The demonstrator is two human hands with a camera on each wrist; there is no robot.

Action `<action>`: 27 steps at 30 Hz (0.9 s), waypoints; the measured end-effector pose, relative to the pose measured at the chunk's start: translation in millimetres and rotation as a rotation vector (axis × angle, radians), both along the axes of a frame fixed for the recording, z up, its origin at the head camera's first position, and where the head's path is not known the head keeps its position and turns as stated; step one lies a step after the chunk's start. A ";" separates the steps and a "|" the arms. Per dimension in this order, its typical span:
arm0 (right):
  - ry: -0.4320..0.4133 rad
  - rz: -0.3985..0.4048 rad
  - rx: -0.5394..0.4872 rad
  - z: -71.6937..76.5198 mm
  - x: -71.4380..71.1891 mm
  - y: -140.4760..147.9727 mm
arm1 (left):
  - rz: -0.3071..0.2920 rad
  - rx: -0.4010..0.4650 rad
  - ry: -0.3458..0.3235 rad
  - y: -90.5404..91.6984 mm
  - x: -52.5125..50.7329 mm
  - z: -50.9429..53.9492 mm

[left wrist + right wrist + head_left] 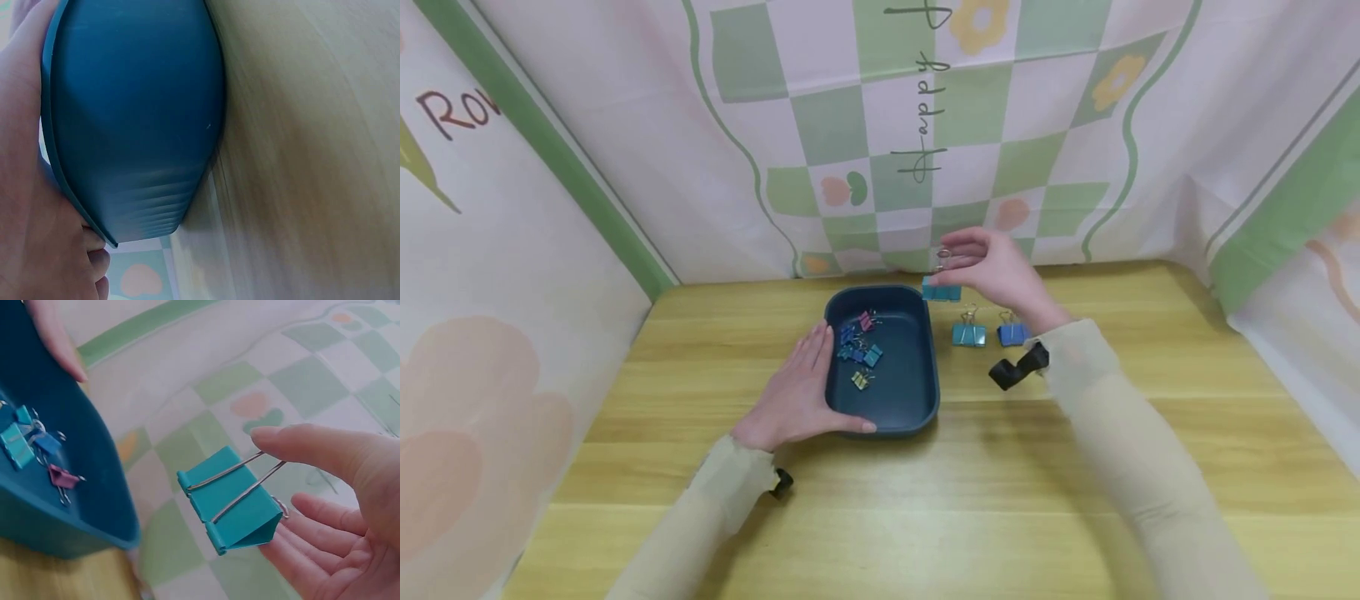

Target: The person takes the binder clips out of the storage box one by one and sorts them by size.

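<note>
Your tray (904, 392) looks like smooth plastic, matt inside, with a soft sheen along its outer wall. Near its far right corner, the teal binder clip (228, 497) you pinch has a smooth, coated-metal body with a satin finish and bare, shiny wire handles (225, 471). Inside the tray, the small binder clips (873, 356) show similar bodies and bright wire. Beneath the tray, your tabletop (880, 517) has smooth, faintly glossy wood grain; behind the tray hangs creased, matt printed cloth (902, 108). Nearer you than the tray, your sleeves (1138, 450) are matt cloth.
</note>
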State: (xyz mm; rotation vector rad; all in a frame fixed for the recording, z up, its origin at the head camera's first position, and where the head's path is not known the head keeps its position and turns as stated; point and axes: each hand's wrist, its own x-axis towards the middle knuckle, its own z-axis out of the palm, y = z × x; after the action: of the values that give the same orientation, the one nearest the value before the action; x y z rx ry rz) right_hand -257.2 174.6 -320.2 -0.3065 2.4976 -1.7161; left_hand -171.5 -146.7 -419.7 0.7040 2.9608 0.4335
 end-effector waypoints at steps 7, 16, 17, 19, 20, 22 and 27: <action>0.002 -0.050 0.047 7.6 5.1 29.4 | -0.006 -0.001 0.010 -0.3 -0.4 -1.6; -0.036 -0.117 0.095 11.8 9.8 63.5 | 0.001 -0.014 0.015 -1.4 -1.8 -4.2; -0.039 -0.123 0.098 11.9 10.2 67.3 | 0.000 -0.013 0.015 -1.3 -1.7 -4.0; -0.041 -0.136 0.104 11.8 11.0 75.1 | -0.001 -0.011 0.012 -1.0 -1.7 -3.4; -0.040 -0.141 0.108 11.9 11.9 79.0 | 0.000 -0.013 0.011 -0.9 -1.7 -3.1; -0.034 -0.157 0.116 12.3 13.5 86.7 | -0.001 -0.015 0.011 -0.5 -1.4 -2.6; -0.037 -0.199 0.125 12.2 16.9 104.8 | -0.001 -0.018 0.004 0.3 -0.5 -1.0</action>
State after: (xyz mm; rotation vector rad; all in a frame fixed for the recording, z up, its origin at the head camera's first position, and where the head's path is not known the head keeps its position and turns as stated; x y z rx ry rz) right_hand -240.3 279.4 -308.0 -0.0153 2.6716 -1.6027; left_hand -172.0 -146.4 -420.8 0.7047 2.9638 0.4054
